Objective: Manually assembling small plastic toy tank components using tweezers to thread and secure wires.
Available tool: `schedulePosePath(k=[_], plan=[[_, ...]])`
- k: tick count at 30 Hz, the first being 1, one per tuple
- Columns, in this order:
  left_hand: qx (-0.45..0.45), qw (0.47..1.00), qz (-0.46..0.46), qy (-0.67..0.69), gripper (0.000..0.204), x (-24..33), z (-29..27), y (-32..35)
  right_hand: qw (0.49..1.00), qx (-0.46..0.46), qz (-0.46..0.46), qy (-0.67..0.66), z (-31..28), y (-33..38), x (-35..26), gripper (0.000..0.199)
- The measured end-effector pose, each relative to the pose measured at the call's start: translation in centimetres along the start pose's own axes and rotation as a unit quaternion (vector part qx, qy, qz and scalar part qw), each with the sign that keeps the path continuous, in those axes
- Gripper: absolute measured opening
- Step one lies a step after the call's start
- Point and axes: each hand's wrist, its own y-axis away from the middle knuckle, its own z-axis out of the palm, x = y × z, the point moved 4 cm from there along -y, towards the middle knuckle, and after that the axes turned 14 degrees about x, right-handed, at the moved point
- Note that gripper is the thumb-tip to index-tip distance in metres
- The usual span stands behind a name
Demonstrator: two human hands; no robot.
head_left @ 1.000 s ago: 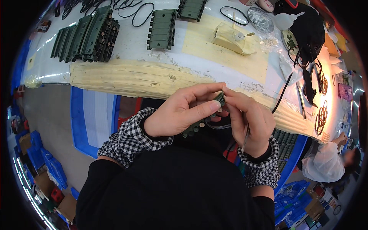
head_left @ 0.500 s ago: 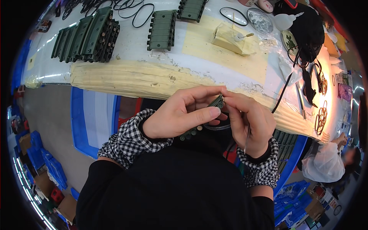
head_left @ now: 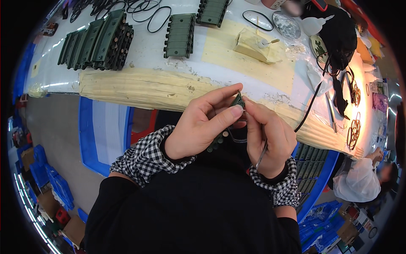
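Note:
My left hand (head_left: 192,127) is closed around a dark green plastic piece with small wheels (head_left: 238,101), held just off the table's front edge. Most of that piece is hidden behind the fingers; some wheels show below the hand. My right hand (head_left: 272,135) pinches at the piece's right end with thumb and forefinger. A thin metal tool (head_left: 262,153) lies across the right palm, its far end hidden. On the table, similar green wheeled pieces stand apart (head_left: 179,37), at the back (head_left: 212,12) and in a leaning row (head_left: 96,44) at left.
A tape-wrapped block (head_left: 253,46) with small sticks stands beyond my hands. Black rubber loops (head_left: 258,20), tweezers (head_left: 330,111) and a black cord lie on the table. A blue crate (head_left: 86,135) sits at left, another (head_left: 327,169) with green pieces at right. Another person (head_left: 357,180) sits at right.
Both hands have shifted slightly left with the green piece, which has tilted more upright. The left forefinger has lifted away from the right fingertips.

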Motion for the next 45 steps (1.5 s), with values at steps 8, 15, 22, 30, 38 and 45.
schedulePosePath(k=[8,15,22,30,38,45], plan=[[0.017,0.999,0.026,0.021,0.049,0.2,-0.1,-0.1,0.999,0.023,0.036,-0.032,0.2,-0.2,-0.1,0.014],[-0.017,0.998,0.061,-0.018,0.055,0.7,0.1,-0.2,0.994,0.036,0.091,-0.038,0.4,-0.2,0.0,0.019],[-0.046,0.991,0.088,-0.093,0.039,1.2,0.0,-0.2,0.989,-0.003,0.136,-0.058,0.5,-0.2,0.3,0.022],[-0.042,0.989,0.113,-0.087,0.031,1.1,0.0,-0.3,0.993,0.011,0.114,-0.035,0.4,-0.4,-0.1,0.018],[-0.041,0.973,0.186,-0.129,0.015,2.0,-0.4,-1.3,0.995,-0.015,0.089,-0.041,0.7,-0.8,-0.3,0.024],[-0.004,0.959,0.219,-0.179,0.014,3.5,-1.9,-2.9,0.996,-0.076,0.039,-0.021,0.4,-0.8,0.0,0.021]])
